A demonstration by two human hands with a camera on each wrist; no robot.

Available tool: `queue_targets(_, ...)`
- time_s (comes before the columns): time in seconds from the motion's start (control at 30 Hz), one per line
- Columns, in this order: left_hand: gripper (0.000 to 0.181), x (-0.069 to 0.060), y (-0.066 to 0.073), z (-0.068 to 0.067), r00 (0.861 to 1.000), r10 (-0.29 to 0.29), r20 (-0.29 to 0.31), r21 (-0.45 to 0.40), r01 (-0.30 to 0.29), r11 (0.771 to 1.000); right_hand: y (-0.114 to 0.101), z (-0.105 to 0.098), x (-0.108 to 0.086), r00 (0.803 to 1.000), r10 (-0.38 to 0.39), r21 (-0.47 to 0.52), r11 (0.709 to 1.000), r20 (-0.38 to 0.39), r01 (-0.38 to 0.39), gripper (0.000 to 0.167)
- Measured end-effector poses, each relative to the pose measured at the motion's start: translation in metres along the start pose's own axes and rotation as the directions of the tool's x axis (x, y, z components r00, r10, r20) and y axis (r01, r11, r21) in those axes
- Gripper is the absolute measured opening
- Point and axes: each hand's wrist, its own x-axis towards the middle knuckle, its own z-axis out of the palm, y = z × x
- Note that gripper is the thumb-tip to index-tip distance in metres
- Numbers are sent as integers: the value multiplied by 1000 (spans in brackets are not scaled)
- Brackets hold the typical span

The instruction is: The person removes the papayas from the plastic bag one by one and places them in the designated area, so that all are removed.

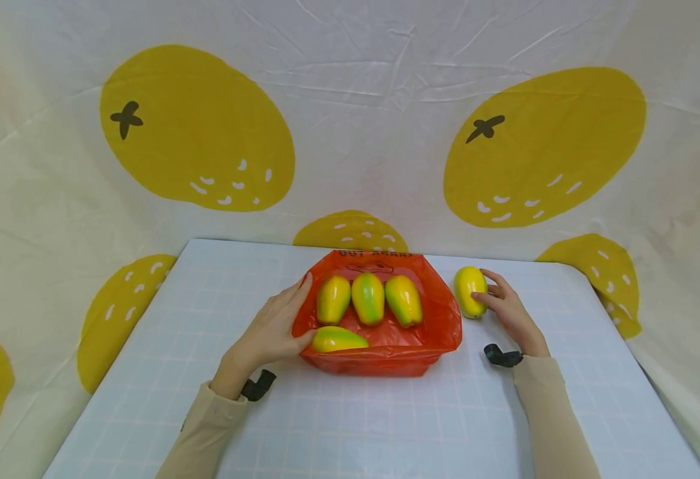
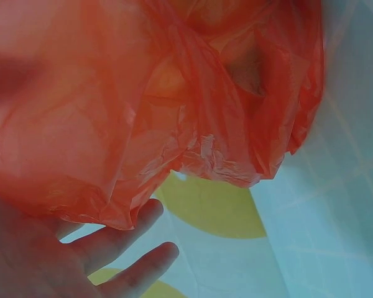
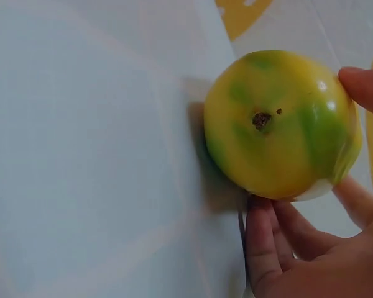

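Note:
A red plastic bag (image 1: 380,359) lies with its mouth wide, holding several yellow-green papayas, three in a row (image 1: 368,299) and another papaya (image 1: 338,340) lying sideways near the front rim. At the bag's left side my left hand (image 1: 275,326) holds the rim, thumb inside the mouth. Some left fingers (image 2: 146,264) show below the bag in the left wrist view; the plastic covers the rest. Right of the bag, my right hand (image 1: 508,313) grips a papaya (image 3: 276,124) between thumb and fingers. It is close to the table; whether it touches is unclear.
A pale checked cloth covers the table (image 1: 356,426). Behind it hangs a white sheet (image 1: 368,153) with large yellow fruit prints. Small black wrist devices sit by the left cuff (image 1: 258,386) and right cuff (image 1: 502,357).

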Motion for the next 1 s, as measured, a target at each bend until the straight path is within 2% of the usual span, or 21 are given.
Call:
queue_targets(0.23, 92, 0, 0, 0, 1000, -6, 6, 3, 6, 1000, -6, 0, -3, 1000, 18, 1, 1000, 6, -18, 86)
queue_targets(0.4, 93, 0, 1, 0, 1000, -14, 13, -1, 14, 1000, -6, 2, -1, 999, 35, -32, 999, -8, -36, 95)
queue_targets(0.67, 93, -1, 0, 0, 1000, -23, 19, -11, 23, 1000, 2, 2, 5, 1000, 8, -72, 997, -17, -9, 103)
queue_targets(1.0, 94, 0, 1, 0, 999, -25, 21, -10, 25, 1000, 2, 5, 4, 1000, -8, -78, 997, -5, 7, 95)
